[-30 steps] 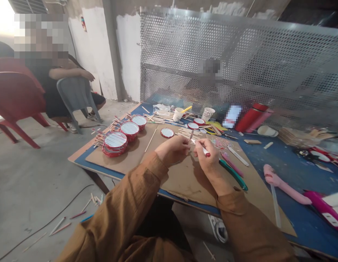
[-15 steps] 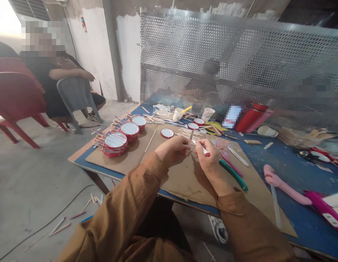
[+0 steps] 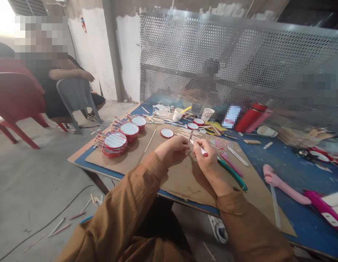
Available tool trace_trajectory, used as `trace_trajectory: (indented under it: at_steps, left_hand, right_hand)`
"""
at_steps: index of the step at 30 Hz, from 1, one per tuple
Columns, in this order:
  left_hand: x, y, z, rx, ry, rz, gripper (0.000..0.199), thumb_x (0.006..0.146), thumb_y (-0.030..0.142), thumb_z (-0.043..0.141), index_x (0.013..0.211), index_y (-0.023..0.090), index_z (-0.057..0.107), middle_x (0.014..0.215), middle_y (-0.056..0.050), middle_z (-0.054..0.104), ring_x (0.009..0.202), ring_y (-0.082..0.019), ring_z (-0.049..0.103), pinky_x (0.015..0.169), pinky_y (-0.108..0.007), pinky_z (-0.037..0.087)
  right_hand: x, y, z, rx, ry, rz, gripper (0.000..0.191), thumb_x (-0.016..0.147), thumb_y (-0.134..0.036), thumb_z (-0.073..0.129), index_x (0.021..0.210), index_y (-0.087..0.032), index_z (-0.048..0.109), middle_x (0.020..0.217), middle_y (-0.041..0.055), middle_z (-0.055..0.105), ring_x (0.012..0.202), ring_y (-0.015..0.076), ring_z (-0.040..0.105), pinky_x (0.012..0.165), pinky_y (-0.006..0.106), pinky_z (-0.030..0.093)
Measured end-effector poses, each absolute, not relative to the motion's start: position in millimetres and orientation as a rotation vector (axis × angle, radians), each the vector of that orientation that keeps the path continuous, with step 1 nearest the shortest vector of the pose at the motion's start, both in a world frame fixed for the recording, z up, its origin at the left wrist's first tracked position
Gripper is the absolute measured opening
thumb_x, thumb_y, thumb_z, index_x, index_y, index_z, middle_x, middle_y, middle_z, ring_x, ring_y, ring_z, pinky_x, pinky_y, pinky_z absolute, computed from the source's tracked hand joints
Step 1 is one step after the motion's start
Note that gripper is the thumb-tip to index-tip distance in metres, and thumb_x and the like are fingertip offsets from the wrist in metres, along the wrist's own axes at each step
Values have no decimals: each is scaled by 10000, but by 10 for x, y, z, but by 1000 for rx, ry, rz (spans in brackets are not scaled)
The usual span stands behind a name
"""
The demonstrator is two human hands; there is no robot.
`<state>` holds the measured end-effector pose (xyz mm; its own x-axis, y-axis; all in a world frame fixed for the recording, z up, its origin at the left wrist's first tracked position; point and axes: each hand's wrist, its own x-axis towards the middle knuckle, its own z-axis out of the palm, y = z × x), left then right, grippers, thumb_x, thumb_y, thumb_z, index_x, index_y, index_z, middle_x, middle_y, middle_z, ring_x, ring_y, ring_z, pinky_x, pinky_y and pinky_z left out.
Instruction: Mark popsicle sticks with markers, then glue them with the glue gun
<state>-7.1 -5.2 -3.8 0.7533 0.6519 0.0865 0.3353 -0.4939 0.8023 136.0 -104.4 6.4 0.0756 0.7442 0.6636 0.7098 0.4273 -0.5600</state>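
At far left, one red plastic chair; beside it, one grey chair, a seated person's forearm across its back. On the table, over a cardboard sheet: three stacks of red-rimmed discs, sticks jutting from their left sides; one thin rod, lying flat; one single disc. Next, the left hand, fingertips pinched on a small flat wooden strip, held upright above the cardboard; by its look light, stiff and dry, likely to snap if bent, best taken by the edges near its lower end. Just beside it, the right hand, closed round a slim white marker with a red end; probably light and smooth, suited to a grip near the tip. Whether tip meets strip, I cannot tell. Farther right: one green handle, one red flask, one pink tool.
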Motion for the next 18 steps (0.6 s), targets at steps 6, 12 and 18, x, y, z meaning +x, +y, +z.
trace_trajectory:
  at_steps: [6,12,18]
  left_hand:
    - [-65,-48,-75,2090,744,529,195,800,221,518,654,132,613,632,-19,641,597,-112,532,592,-218,395]
    - [-70,-26,-36,2128,733,487,201,795,224,539,629,135,610,615,-23,634,601,-120,531,608,-230,405]
    - [-79,-44,-19,2131,730,503,204,795,234,552,635,129,622,608,-15,638,590,-109,513,618,-220,421]
  right_hand:
    - [1366,-1044,62,-1306,-1617,46,167,917,-381,513,818,-254,561,621,-3,629,634,204,657,587,298,499]
    - [1367,-1045,57,-1315,-1602,35,154,909,-365,515,814,-252,560,623,-2,630,631,205,657,592,301,499]
    - [1370,-1042,55,-1307,-1628,59,161,912,-377,519,823,-251,564,632,1,643,630,206,661,583,300,504]
